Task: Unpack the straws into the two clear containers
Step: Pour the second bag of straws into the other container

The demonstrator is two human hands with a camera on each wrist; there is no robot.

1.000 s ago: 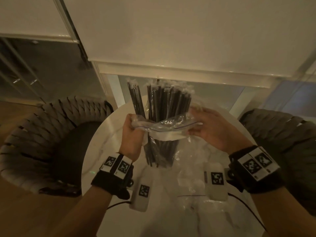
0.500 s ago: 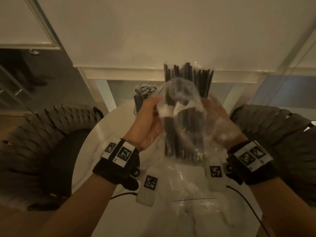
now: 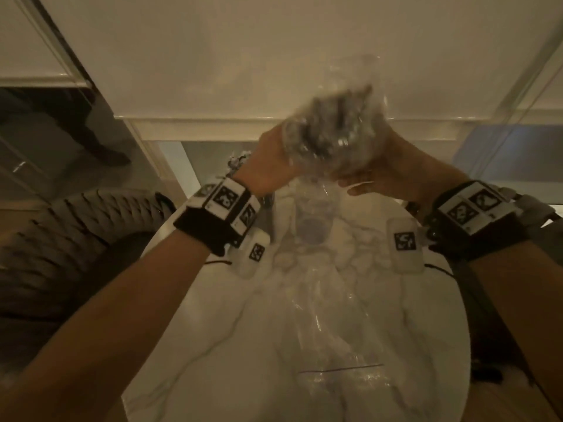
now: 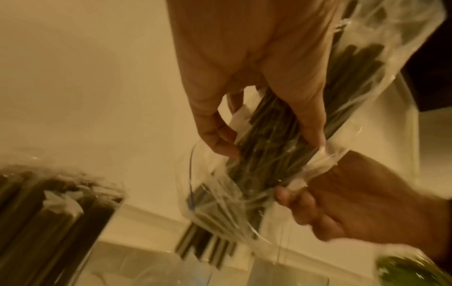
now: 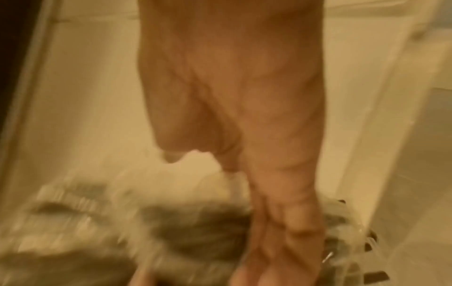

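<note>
Our left hand point(image 3: 268, 166) and right hand point(image 3: 393, 172) grip the bag point(image 3: 335, 132) of straws point(image 4: 269, 147); tipped carelessly, they could miss the container point(image 3: 310, 217).

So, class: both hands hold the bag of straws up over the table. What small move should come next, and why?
Probably tip the bag a little further, so the straws slide down into the clear container below. The left hand and right hand both grip the bag, some straw ends already poke out of its lower mouth, and that container looks empty.
</note>
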